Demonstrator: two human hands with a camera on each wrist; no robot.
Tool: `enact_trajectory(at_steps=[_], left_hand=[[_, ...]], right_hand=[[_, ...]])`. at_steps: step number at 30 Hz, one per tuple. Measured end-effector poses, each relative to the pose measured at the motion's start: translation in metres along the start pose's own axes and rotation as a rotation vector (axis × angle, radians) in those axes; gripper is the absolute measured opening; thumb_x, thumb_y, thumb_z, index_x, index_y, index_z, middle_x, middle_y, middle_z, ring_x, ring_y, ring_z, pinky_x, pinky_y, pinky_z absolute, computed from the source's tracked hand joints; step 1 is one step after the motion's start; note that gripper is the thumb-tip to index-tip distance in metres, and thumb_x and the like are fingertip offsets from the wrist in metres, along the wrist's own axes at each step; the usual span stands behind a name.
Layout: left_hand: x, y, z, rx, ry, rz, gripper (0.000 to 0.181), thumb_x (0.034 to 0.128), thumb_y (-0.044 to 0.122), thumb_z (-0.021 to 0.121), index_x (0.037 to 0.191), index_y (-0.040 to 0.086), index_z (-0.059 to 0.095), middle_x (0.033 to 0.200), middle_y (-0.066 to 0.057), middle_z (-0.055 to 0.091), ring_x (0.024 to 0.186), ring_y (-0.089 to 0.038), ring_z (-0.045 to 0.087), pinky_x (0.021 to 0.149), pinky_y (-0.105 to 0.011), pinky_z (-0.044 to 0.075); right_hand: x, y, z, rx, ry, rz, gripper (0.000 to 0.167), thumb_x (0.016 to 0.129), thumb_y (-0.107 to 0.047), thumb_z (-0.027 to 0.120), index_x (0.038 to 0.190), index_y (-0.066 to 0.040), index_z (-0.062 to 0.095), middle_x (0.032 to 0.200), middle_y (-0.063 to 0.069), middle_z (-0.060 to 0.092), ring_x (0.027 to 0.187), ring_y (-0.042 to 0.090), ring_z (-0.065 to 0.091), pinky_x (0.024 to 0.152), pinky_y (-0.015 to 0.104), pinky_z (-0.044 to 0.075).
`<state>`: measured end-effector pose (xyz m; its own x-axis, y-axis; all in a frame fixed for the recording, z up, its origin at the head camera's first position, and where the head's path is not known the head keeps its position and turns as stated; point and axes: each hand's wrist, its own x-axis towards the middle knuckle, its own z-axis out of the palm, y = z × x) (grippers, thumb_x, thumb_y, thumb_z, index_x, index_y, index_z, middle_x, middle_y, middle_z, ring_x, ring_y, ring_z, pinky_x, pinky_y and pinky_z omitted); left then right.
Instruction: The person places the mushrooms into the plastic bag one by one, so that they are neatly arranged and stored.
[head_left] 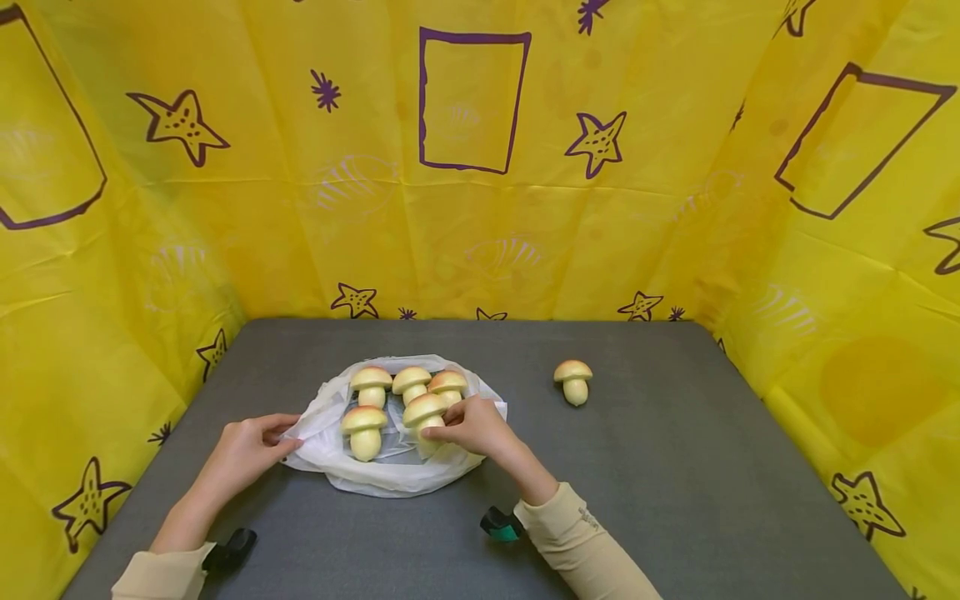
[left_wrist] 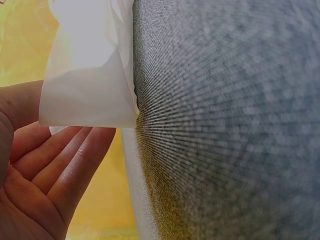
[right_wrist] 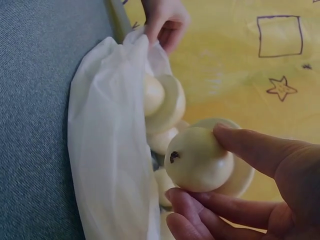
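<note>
A white plastic bag lies spread on the grey table, its mouth facing up. Several toy mushrooms with orange-tan caps and cream stems sit inside it, one mushroom at the front left. My left hand pinches the bag's left edge between thumb and fingers; in the left wrist view the white plastic covers its fingertips. My right hand holds a mushroom by its stem, over the right side of the bag's opening. The stem's dark end mark shows in the right wrist view.
One more mushroom stands alone on the grey table, right of the bag. Yellow cloth walls with purple drawings close off the back and both sides. Dark straps or devices sit at both wrists.
</note>
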<state>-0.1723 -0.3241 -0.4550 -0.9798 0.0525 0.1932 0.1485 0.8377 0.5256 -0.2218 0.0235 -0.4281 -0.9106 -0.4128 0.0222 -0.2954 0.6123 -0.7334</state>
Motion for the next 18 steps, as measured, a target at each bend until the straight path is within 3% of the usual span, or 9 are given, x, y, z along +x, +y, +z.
enact_trajectory(at_steps=[18], left_hand=[[0.000, 0.001, -0.002, -0.004, -0.033, -0.015, 0.037, 0.0789, 0.019, 0.077, 0.112, 0.002, 0.069, 0.101, -0.017, 0.071, 0.080, -0.021, 0.067, 0.062, -0.019, 0.050]], right_hand=[[0.006, -0.002, 0.024, 0.006, 0.010, 0.053, 0.034, 0.074, -0.042, 0.078, 0.061, -0.013, 0.068, 0.049, -0.014, 0.045, 0.049, 0.004, 0.037, 0.046, 0.020, 0.029]])
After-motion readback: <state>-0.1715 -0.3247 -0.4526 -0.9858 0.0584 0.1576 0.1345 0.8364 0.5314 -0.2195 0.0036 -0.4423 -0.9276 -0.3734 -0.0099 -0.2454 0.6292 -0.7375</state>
